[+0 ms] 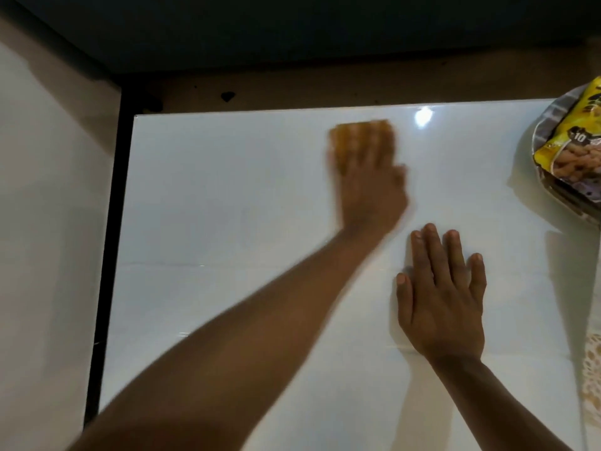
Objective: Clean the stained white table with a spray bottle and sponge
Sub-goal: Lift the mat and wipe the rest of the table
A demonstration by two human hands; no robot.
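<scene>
A glossy white table (227, 222) fills most of the view. My left hand (374, 187) reaches across to the far middle of it and presses an orange-yellow sponge (344, 138) flat under its fingers; hand and sponge are motion-blurred. My right hand (442, 294) lies flat on the table nearer to me, palm down, fingers spread, holding nothing. No spray bottle is in view. I cannot make out any stain on the surface.
At the far right edge a plate (540, 131) carries a yellow snack packet (572, 141). A patterned cloth (592, 379) shows at the right edge lower down. The table's left edge borders a dark frame (110, 255) and pale floor.
</scene>
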